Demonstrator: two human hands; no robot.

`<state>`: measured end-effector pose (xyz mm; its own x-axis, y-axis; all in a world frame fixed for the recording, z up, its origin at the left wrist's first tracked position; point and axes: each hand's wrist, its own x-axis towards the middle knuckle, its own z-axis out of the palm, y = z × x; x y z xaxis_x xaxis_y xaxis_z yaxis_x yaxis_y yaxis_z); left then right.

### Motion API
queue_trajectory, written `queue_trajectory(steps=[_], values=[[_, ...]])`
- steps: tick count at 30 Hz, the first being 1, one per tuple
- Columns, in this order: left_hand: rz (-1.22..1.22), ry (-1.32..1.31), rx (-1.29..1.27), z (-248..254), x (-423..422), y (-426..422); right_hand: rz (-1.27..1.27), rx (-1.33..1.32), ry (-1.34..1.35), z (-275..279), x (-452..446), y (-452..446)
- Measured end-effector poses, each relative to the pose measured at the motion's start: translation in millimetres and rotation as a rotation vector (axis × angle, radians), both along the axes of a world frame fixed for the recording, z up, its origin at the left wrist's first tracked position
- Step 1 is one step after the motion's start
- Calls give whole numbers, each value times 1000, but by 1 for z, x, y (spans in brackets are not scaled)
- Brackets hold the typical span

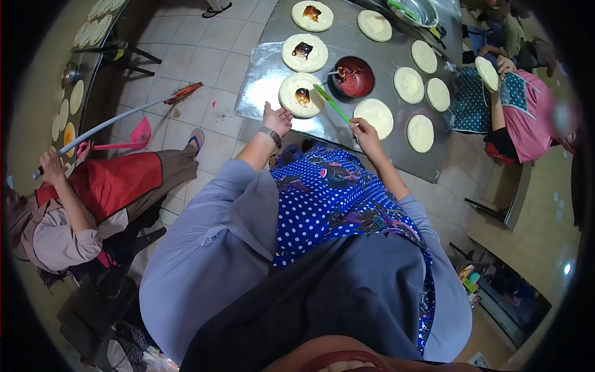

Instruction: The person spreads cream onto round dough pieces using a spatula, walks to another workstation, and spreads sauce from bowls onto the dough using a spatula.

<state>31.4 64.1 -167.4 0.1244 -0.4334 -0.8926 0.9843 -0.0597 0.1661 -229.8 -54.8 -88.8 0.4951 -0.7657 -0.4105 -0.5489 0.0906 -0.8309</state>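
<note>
My left hand (278, 119) is palm up with its fingers apart, at the near left edge of a pale dough round (287, 104). Dark brown sauce is spread on the middle of that round. In my right hand (365, 134) is a slim green spatula (333, 104), gripped near its handle end. Its head hangs by the right side of the same round. A dark bowl with a red inside (356, 77), smeared with sauce, stands just beyond the spatula, a spoon (338, 72) leaning in it. Below the bowl lies a plain dough round (374, 118), close to my right hand.
More dough rounds (409, 85) lie across the metal table (266, 59), two with sauce at the far left. A clear bowl (421, 11) stands at the back. On the right, a person in pink (532, 115) holds a round; on the left, another holds a broom (118, 121) and pink dustpan (141, 133).
</note>
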Motion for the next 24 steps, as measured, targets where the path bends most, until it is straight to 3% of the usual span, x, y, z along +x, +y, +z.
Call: queue_trajectory(steps=[2,4,6,8,9,12,16,18,22,24], values=[[-82,-56,-4,5,2,-4,-15,60,-17,0,6,5],[-10,-43,-69,4,3,-10,-79,296,-58,3,13,7],[13,2,-99,-6,6,-20,-95,314,-53,5,20,7],[145,102,-405,-29,7,-30,-99,374,4,11,27,4],[81,-6,-430,-5,4,-36,-105,368,6,13,30,4],[70,18,-542,-1,2,-49,-69,362,4,17,32,-1],[73,49,-496,24,5,-46,22,284,41,33,40,8],[114,73,-576,30,9,-42,106,413,-28,56,42,10],[108,154,-829,38,17,-30,17,346,-123,68,47,0],[81,82,-836,56,15,-31,138,15,-42,56,51,-2]])
